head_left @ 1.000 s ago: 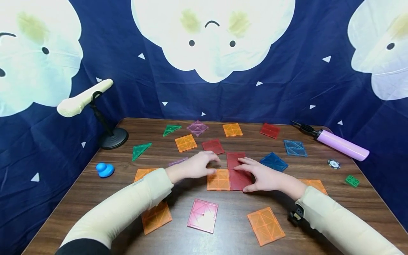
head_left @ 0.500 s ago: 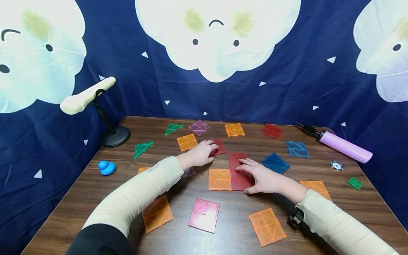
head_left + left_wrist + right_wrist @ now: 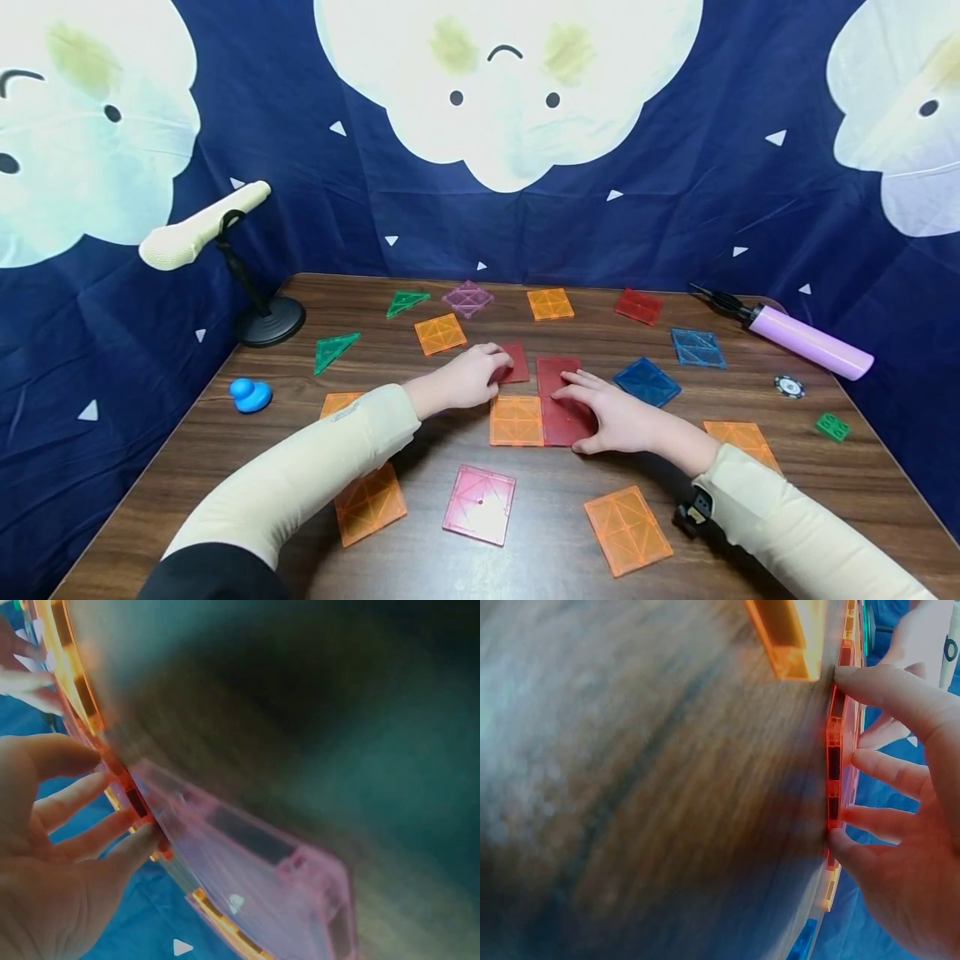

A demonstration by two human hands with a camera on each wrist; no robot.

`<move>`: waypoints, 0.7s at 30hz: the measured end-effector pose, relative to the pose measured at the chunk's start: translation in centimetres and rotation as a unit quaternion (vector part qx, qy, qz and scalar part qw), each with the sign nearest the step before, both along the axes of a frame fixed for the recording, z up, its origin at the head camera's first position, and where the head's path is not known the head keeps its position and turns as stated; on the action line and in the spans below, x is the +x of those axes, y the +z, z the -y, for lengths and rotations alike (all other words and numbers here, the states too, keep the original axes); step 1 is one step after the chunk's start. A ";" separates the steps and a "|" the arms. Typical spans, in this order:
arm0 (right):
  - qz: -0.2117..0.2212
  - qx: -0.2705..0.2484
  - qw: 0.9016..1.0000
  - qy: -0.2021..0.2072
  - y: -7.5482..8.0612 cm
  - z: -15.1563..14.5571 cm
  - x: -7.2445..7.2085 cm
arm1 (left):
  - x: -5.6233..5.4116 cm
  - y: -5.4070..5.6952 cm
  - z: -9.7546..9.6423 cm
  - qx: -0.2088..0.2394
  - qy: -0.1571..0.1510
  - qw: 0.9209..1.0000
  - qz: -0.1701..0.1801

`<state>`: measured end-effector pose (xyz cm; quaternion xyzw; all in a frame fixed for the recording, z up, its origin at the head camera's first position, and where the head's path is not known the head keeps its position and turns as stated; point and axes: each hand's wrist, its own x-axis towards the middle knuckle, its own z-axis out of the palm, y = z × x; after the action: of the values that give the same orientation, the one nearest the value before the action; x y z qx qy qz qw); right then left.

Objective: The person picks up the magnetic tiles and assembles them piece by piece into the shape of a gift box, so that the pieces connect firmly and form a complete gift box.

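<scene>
My left hand (image 3: 463, 377) holds a loose red magnetic tile (image 3: 517, 363), with its fingers over the tile and the thumb at its near side. The tile lies just behind an orange square tile (image 3: 516, 421) and left of two red tiles in a column. My right hand (image 3: 624, 414) rests on that column: fingertips touch the far red tile (image 3: 558, 372) and the near red tile (image 3: 564, 422), the thumb lies along the near edge. The orange tile adjoins the near red one. In the left wrist view, a purple tile (image 3: 247, 840) sits close beside my left hand (image 3: 60, 855).
Other tiles lie around: a pink square (image 3: 480, 505), an orange square (image 3: 628, 531), a blue square (image 3: 647, 382) and green triangles (image 3: 335, 352). A blue duck (image 3: 250, 395), a black stand (image 3: 270, 321), a purple pump (image 3: 810, 340), a poker chip (image 3: 788, 386) and a green brick (image 3: 832, 427) stand outward.
My left hand has gone from beside the orange tile to the loose red tile, then drawn it toward me and turned it straighter. My right hand has stayed on the red column.
</scene>
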<state>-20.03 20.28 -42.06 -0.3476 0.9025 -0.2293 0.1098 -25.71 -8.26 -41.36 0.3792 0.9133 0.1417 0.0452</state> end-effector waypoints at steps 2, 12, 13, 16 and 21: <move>-0.002 0.000 1.000 0.000 0.0 0.0 0.0 | 0.4 0.0 -0.1 0.003 0.001 1.000 0.015; 0.009 0.003 1.000 -0.008 0.2 0.0 0.1 | 2.1 0.4 -0.5 -0.003 -0.003 0.998 0.061; 0.010 0.004 1.000 -0.009 0.2 0.0 0.1 | 2.1 0.4 -0.5 -0.005 -0.003 0.998 0.062; 0.013 0.002 1.000 -0.010 0.2 0.0 0.2 | 2.3 0.5 -0.5 -0.005 -0.002 0.998 0.065; 0.015 -0.004 1.000 -0.005 0.2 -0.1 0.1 | 3.0 0.7 -0.4 -0.016 -0.003 0.998 0.066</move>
<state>-19.93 20.33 -41.86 -0.3402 0.9014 -0.2390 0.1207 -22.69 -7.84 -40.71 0.3711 0.9093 0.1520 0.1115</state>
